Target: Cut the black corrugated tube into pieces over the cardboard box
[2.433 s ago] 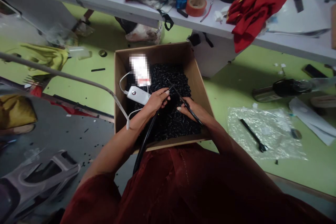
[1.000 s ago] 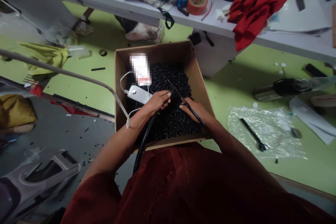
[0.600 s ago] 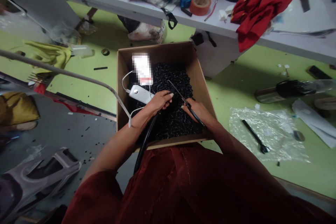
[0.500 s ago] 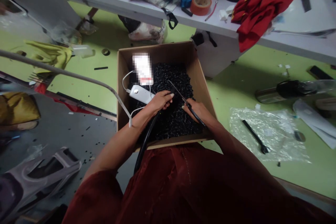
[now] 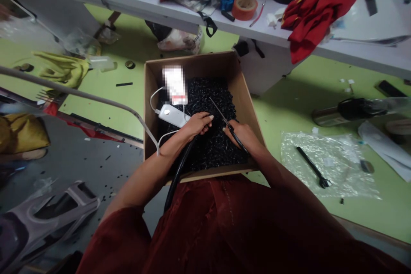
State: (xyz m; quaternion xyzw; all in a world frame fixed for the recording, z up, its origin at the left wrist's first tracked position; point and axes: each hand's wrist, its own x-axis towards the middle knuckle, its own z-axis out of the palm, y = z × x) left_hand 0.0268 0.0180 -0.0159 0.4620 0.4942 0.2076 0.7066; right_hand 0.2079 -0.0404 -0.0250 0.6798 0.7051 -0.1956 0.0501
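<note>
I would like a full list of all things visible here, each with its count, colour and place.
cardboard box: one, brown, on the floor before the person
small parts: a heap, black, filling the box
power bank: one, white, on the heap at left
black hose: one, running out over the box's near edge
thin rod: one, black, above the heap
tape roll: one, orange, on the white table
red cloth: one, on the table at right
plastic sheet: one, clear, on the green floor at right
left hand: grips the hose end
right hand: holds the rod
</note>
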